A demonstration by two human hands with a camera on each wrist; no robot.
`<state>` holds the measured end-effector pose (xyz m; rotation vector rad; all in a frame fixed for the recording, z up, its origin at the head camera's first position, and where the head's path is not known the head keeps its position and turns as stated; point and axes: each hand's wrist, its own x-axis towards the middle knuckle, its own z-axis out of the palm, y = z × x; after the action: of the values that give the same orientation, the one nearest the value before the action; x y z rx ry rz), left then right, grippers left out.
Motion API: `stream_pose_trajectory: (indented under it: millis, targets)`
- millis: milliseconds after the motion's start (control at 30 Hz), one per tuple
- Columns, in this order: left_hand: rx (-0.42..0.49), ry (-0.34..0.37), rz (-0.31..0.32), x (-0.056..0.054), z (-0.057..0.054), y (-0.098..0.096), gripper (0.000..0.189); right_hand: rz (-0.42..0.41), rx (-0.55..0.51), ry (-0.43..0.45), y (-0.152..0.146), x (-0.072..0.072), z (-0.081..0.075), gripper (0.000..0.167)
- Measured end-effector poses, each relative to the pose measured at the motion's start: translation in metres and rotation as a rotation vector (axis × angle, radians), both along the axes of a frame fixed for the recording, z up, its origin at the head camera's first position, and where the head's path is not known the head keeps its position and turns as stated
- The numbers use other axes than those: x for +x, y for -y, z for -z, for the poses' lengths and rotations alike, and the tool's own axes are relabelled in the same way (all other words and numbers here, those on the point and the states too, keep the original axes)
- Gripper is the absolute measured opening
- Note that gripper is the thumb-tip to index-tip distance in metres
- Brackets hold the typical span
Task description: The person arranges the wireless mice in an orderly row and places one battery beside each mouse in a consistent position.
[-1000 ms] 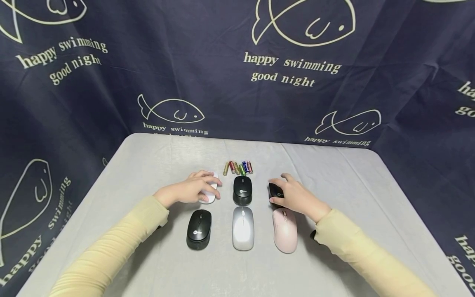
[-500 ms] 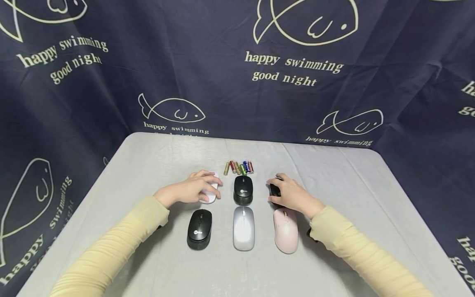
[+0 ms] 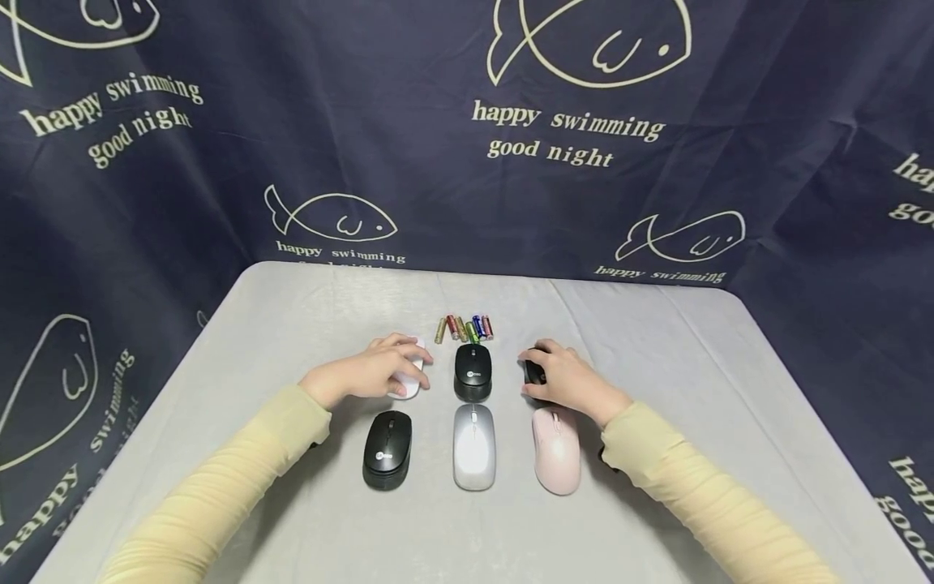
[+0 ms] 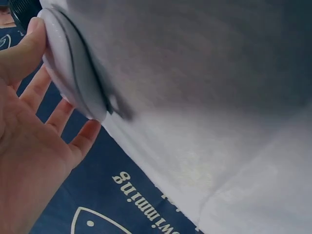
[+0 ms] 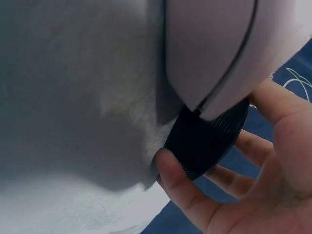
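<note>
In the head view my left hand (image 3: 375, 371) lies over a white mouse (image 3: 413, 369) at the left end of the back row. The left wrist view shows the thumb and fingertips gripping the edges of this white mouse (image 4: 68, 61). My right hand (image 3: 572, 378) covers most of a black mouse (image 3: 536, 373) at the row's right end. From the right wrist view, thumb and fingers hold that ribbed-sided black mouse (image 5: 202, 139) from both sides. Between the hands sits another black mouse (image 3: 473, 371), untouched.
A front row holds a black mouse (image 3: 387, 450), a silver mouse (image 3: 474, 448) and a pink mouse (image 3: 557, 451), the pink one close below my right hand. Several batteries (image 3: 464, 328) lie behind the middle mouse. The pale table (image 3: 642, 332) ends at a dark blue fish-print cloth (image 3: 452, 203).
My right hand has shifted slightly left and its fingers have drawn further over the black mouse. The left hand stays in place on the white mouse.
</note>
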<state>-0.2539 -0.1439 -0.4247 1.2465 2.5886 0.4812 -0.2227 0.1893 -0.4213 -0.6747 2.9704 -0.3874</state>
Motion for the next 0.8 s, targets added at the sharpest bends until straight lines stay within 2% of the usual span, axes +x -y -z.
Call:
stream_pose_trajectory:
  millis: [167,533,700,800]
  targets:
    - [-0.024,0.009,-0.01,0.001,-0.003,-0.002,0.031,0.007,0.007,-0.009,0.001,0.001,0.0,0.051]
    - [-0.046,0.022,0.026,-0.001,-0.014,-0.006,0.033,-0.011,0.012,-0.032,-0.001,0.0,0.002,0.052]
    - [-0.058,0.031,0.003,-0.004,-0.021,-0.011,0.034,-0.017,-0.001,-0.057,-0.001,0.001,0.003,0.052]
    - [-0.056,-0.001,-0.004,-0.008,-0.024,-0.015,0.035,-0.021,-0.009,-0.063,-0.002,0.002,0.003,0.052]
